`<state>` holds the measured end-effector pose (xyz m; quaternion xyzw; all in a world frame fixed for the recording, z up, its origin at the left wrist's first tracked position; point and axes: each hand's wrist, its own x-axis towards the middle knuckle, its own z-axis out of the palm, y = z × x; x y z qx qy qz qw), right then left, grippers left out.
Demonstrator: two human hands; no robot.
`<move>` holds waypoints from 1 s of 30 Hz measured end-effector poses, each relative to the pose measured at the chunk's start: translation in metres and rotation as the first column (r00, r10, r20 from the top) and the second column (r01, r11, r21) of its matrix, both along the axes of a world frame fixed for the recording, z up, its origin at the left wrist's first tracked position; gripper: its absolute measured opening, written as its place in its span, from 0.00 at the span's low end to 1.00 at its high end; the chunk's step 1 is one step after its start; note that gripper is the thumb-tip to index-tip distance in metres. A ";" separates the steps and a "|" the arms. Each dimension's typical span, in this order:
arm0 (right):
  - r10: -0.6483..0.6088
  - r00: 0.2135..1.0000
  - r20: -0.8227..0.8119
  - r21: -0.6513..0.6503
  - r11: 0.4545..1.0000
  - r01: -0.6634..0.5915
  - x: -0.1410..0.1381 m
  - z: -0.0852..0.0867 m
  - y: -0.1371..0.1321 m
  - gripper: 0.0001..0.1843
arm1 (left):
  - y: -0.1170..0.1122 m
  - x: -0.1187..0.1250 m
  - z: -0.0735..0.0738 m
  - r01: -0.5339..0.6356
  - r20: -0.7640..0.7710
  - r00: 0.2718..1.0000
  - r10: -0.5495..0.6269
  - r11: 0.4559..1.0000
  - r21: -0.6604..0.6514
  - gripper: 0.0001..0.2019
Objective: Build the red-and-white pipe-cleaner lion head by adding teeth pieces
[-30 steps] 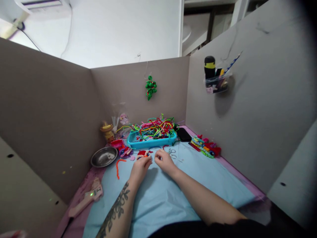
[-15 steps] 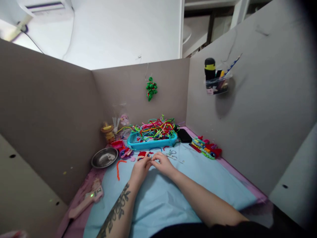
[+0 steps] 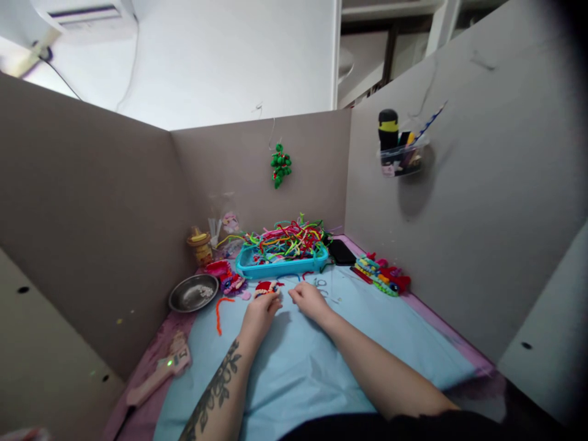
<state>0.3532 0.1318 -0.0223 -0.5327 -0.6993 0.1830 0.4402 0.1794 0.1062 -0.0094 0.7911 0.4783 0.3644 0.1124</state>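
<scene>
My left hand (image 3: 261, 311) is closed on a small red, white and blue fuzzy craft piece (image 3: 266, 286), whose top shows past the fingers. A short way to the right, my right hand (image 3: 310, 300) is closed with fingertips pinched together; whatever they hold, if anything, is too small to see. A gap separates the two hands. Behind the right hand lies a pair of scissors (image 3: 320, 284), partly covered by it. An orange pipe cleaner (image 3: 218, 316) rests on the blue cloth (image 3: 303, 373) left of my left hand.
A blue tray (image 3: 280, 268) heaped with colourful pipe cleaners stands at the back. A metal bowl (image 3: 195, 293) with small white bits and a pink glue gun (image 3: 160, 373) sit on the left. A black phone (image 3: 342, 252) and fuzzy craft pieces (image 3: 383, 275) lie at right. Grey panels enclose the table.
My right hand has moved right, away from the left hand, opening a gap between the fingertips that were together. My left hand stays in nearly the same place with the craft piece.
</scene>
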 end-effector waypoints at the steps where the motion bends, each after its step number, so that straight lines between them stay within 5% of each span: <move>1: -0.008 1.000 0.003 -0.023 1.000 0.008 0.000 -0.001 0.001 0.05 | 0.001 0.000 -0.001 0.000 0.022 1.000 0.001 1.000 -0.019 0.14; 5: 0.149 0.974 -0.173 -0.029 0.987 -0.157 -0.006 0.000 -0.002 0.11 | 0.002 0.000 -0.004 0.043 0.089 0.995 -0.037 0.997 -0.066 0.24; 8: 0.380 0.886 -0.265 -0.074 0.908 -0.412 -0.013 0.004 -0.008 0.09 | 0.001 0.000 -0.004 0.056 0.106 0.993 -0.046 0.994 -0.097 0.26; 10: 0.429 0.846 -0.317 -0.109 0.869 -0.482 -0.017 0.005 -0.012 0.09 | 0.000 0.001 -0.003 0.053 0.111 0.993 -0.039 0.991 -0.126 0.26; 19: 0.217 0.807 -0.549 -0.155 0.923 -0.353 -0.022 0.006 -0.016 0.07 | 0.004 0.000 -0.005 0.084 0.232 0.972 -0.046 0.984 -0.157 0.29; 22: 0.088 0.748 -0.658 -0.218 0.928 -0.301 -0.016 0.011 -0.012 0.11 | 0.005 -0.002 0.000 0.093 0.365 0.931 -0.025 0.981 -0.169 0.21; 25: 0.072 0.699 -0.712 -0.257 0.899 -0.354 -0.012 0.014 -0.010 0.14 | 0.005 -0.003 0.005 0.072 0.442 0.897 0.012 0.982 -0.173 0.12; 30: 0.111 0.665 -0.738 -0.263 0.861 -0.436 -0.015 0.012 -0.013 0.20 | 0.005 -0.005 0.008 0.049 0.493 0.868 0.061 0.977 -0.209 0.12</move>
